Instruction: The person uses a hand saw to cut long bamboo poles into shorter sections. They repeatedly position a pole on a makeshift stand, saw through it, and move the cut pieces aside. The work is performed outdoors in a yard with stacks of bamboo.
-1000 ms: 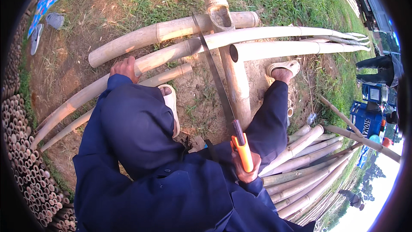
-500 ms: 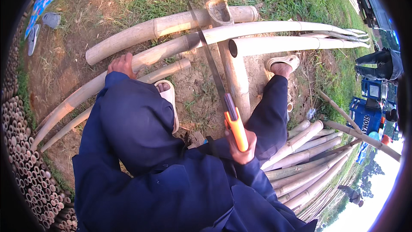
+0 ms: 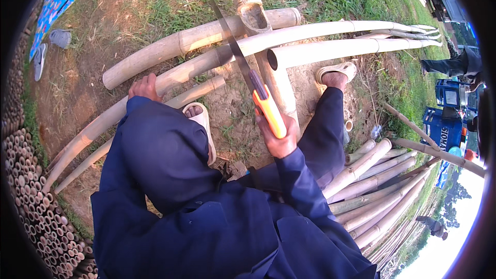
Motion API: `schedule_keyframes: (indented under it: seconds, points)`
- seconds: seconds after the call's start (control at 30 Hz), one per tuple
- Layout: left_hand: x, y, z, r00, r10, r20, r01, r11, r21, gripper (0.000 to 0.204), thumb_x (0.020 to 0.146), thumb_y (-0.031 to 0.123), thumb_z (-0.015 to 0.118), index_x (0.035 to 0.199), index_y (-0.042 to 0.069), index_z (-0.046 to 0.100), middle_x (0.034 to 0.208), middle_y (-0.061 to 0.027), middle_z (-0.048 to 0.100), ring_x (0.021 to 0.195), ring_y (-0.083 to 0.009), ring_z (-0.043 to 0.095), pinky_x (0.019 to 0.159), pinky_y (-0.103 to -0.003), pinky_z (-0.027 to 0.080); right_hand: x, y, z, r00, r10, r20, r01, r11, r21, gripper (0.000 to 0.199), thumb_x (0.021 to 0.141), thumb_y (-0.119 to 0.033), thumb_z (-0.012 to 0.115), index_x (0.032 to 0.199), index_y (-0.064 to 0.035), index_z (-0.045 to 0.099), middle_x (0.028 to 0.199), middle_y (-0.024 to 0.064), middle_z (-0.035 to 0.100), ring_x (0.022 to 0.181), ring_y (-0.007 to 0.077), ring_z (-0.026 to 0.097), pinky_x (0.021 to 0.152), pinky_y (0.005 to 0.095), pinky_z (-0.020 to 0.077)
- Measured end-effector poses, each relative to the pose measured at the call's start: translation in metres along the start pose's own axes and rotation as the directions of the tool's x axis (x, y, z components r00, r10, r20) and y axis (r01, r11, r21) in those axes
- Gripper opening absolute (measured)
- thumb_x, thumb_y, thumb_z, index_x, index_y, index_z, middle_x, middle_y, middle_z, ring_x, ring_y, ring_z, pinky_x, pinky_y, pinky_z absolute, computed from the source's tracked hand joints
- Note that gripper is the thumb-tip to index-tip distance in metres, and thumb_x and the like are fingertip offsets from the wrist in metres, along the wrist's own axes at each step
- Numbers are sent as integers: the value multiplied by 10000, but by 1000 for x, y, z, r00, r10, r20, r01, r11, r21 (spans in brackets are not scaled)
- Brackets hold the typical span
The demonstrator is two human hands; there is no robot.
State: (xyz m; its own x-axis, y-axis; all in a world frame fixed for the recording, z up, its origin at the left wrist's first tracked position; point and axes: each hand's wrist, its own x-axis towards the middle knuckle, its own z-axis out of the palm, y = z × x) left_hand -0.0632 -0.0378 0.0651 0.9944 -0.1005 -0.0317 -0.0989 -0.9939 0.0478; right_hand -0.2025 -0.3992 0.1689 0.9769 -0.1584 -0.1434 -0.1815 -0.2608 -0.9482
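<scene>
My right hand [image 3: 280,137] is closed around the orange handle of a hand saw [image 3: 238,58]. Its long dark blade points up and away to the left and crosses a long bamboo pole [image 3: 199,65] near a joint. My left hand [image 3: 145,88] grips that pole to the left of the blade, fingers over its top. The pole rests across a bamboo support [image 3: 281,89], whose notched upper end [image 3: 251,9] stands farther off. A thick bamboo piece [image 3: 155,55] lies beyond the pole, and a pale hollow-ended pole [image 3: 330,53] lies to the right.
Cut bamboo tubes [image 3: 39,212] are stacked at the far left. More bamboo poles [image 3: 372,175] lie at my right side. A shorter bamboo length [image 3: 199,91] is by my sandalled foot. Blue crates [image 3: 442,129] stand at the right, near a person's leg [image 3: 447,65].
My right hand has pushed the saw forward and to the left, so the handle is closer to the pole. My left hand stays on the pole.
</scene>
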Motion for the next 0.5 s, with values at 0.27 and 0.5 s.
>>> schedule_keyframes:
  seconds: [0.27, 0.5]
  points:
    - [-14, -26, 20, 995, 80, -54, -81, 996, -29, 555, 645, 216, 901, 1062, 121, 547, 1054, -107, 685, 1014, -350, 676, 866, -471, 519, -125, 6, -36, 998, -49, 32, 54, 981, -188, 186, 896, -4, 676, 1074, 21, 724, 794, 117, 715, 726, 198, 706, 696, 307, 538]
    - [2, -11, 5, 998, 59, -8, -59, 998, 2, 608, 631, 243, 921, 1103, 100, 564, 1019, -118, 686, 1010, -363, 671, 858, -490, 513, 17, -4, 19, 993, -115, 22, 115, 993, -32, 166, 909, -74, 703, 800, 24, 627, 605, 125, 582, 518, 186, 543, 534, 371, 456]
